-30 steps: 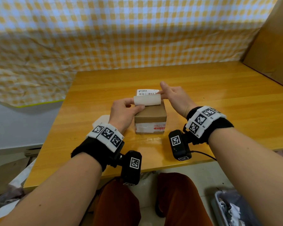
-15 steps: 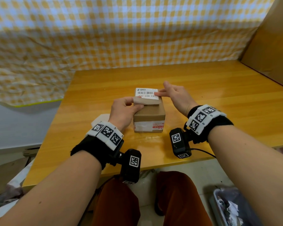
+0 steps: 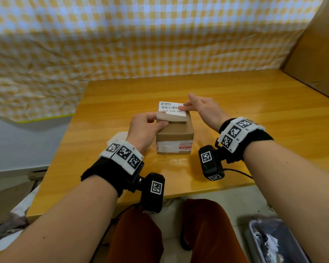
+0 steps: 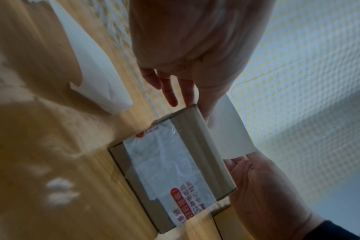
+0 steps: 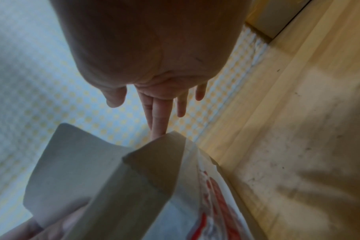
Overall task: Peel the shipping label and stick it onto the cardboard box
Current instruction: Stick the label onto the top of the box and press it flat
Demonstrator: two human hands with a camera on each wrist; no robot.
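Observation:
A small brown cardboard box [image 3: 175,136] stands in the middle of the wooden table [image 3: 254,103]. The white shipping label [image 3: 171,108] lies with its far printed part flat on the box top. Its near end curls up, pinched between thumb and fingers of my left hand [image 3: 160,119]. My right hand [image 3: 184,106] presses straight fingers on the label's right edge. In the left wrist view the label [image 4: 230,129] rises from the box [image 4: 175,170] edge. In the right wrist view my fingers [image 5: 157,128] touch the box's [image 5: 150,170] far corner beside the label [image 5: 72,162].
A white backing sheet [image 3: 120,135] lies on the table left of the box, behind my left wrist; it also shows as the sheet [image 4: 97,73] in the left wrist view. A tall cardboard panel [image 3: 321,54] stands at the right. A bin [image 3: 273,242] sits on the floor.
The label has come down from above the box onto its top, and more of its printed face now lies flat. Both hands moved lower with it.

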